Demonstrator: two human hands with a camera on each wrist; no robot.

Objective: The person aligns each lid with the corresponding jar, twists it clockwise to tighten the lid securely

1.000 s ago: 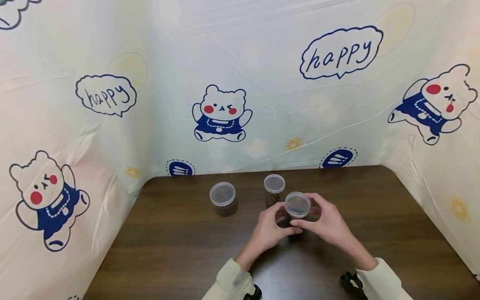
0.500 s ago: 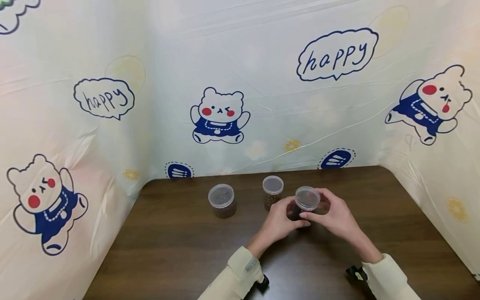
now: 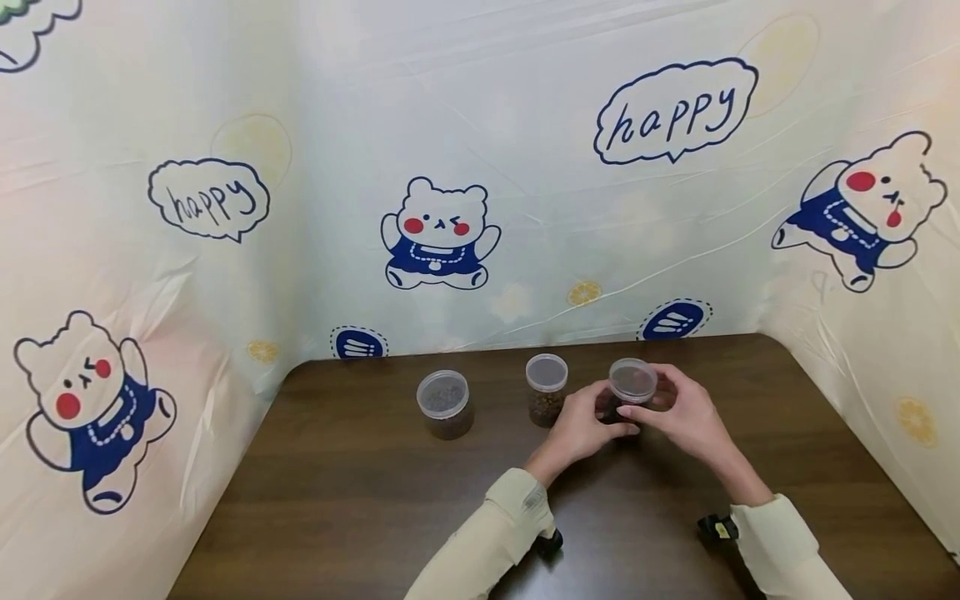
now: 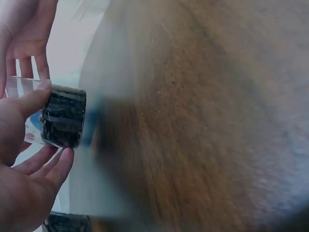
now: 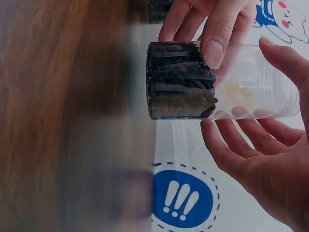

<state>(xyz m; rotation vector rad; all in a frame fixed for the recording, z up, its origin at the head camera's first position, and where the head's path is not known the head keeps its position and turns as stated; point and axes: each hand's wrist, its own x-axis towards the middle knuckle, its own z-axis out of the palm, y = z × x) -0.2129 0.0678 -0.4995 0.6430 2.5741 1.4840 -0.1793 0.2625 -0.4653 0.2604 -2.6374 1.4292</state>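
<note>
A clear lidded jar [image 3: 632,380] is held between both hands at the right of the table, upright. Dark, stick-like pieces [image 5: 178,79] fill roughly its lower half, as the right wrist view shows. My left hand [image 3: 581,427] grips the lower part, thumb in front; in the left wrist view its fingers [image 4: 60,169] lie along the jar's side near the base. My right hand [image 3: 688,414] grips the upper part below the lid, thumb and fingers on opposite sides. Whether the jar's base touches the table cannot be made out.
Just left of my left hand stands a slim lidded jar [image 3: 546,392] with brown contents. Farther left is a wider lidded jar [image 3: 445,406] with dark contents. The brown wooden table [image 3: 360,500] ends at a printed cloth curtain [image 3: 525,250] behind and at both sides.
Both hands have carried the jar rightward and slightly toward the back, widening the gap to the slim jar. The other two jars stay in place; the head view has shifted slightly.
</note>
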